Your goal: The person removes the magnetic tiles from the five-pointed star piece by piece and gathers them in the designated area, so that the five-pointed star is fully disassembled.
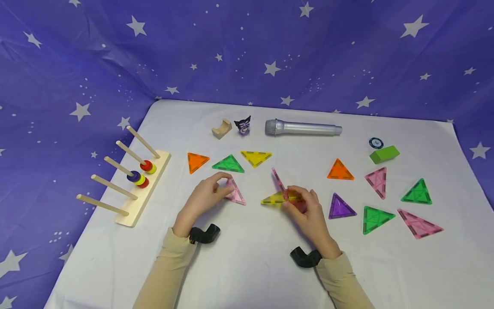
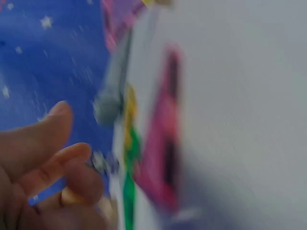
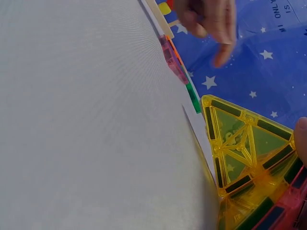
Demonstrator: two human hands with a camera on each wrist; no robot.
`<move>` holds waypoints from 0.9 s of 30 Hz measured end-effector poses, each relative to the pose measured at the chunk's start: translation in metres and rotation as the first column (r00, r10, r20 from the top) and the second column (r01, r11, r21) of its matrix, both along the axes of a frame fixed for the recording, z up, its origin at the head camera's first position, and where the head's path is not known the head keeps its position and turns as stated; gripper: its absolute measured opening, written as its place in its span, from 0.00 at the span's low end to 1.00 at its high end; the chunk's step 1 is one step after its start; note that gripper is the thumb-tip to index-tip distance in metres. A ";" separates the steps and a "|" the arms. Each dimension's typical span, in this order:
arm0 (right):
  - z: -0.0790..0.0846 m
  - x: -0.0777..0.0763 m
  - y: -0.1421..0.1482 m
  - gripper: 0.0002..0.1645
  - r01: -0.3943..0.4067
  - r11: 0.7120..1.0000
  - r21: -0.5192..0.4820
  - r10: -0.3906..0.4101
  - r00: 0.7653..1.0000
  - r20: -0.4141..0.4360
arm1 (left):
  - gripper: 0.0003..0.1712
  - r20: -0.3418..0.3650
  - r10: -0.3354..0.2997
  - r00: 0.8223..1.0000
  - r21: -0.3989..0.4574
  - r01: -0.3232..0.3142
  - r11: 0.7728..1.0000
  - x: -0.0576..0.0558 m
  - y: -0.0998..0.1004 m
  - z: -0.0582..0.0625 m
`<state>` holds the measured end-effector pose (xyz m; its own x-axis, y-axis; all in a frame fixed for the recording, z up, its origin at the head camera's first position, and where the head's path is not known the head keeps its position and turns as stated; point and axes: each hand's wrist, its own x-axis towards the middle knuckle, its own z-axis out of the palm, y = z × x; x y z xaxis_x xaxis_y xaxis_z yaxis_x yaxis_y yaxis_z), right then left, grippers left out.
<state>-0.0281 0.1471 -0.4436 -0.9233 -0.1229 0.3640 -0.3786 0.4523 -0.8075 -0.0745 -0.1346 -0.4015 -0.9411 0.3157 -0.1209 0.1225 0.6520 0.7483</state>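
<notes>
My right hand (image 1: 310, 216) pinches a small cluster of translucent magnetic triangle tiles: a yellow tile (image 1: 273, 198) and a pink tile (image 1: 278, 181) that stands up at an angle. In the right wrist view, the yellow tile (image 3: 235, 139) meets other tiles along its edge, and the thumb (image 3: 301, 139) rests at its corner; the fingers hide part of the cluster. Over another pink triangle tile (image 1: 237, 195) hovers my left hand (image 1: 204, 195). The left wrist view shows its fingers loosely bent and apart from that pink tile (image 2: 163, 139), which is blurred.
Orange (image 1: 197, 162), green (image 1: 229, 164) and yellow (image 1: 256, 158) tiles lie beyond the left hand. Several more, including a purple tile (image 1: 341, 207), lie right. A peg stand (image 1: 148, 189) stands left; a microphone (image 1: 305, 128), figurine (image 1: 243, 125) and green block (image 1: 384, 154) sit farther back.
</notes>
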 end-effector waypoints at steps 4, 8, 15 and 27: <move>0.000 0.000 0.000 0.21 0.017 1.000 -0.023 -0.017 0.999 0.029 | 0.21 0.010 -0.118 0.993 0.191 0.114 0.975 -0.005 0.030 0.007; 0.003 -0.001 -0.002 0.19 0.009 0.999 -0.032 -0.009 1.000 -0.004 | 0.24 0.003 -0.241 0.971 0.262 0.231 0.937 -0.012 0.068 0.000; 0.024 0.005 -0.009 0.19 -0.009 0.999 -0.031 0.008 0.999 -0.054 | 0.14 -0.091 -0.291 0.952 0.113 0.300 0.947 -0.017 0.105 -0.013; 0.000 -0.001 0.002 0.20 -0.003 1.000 -0.020 0.003 0.999 -0.032 | 0.11 -0.018 -0.125 0.992 0.250 0.125 0.960 -0.011 0.105 -0.022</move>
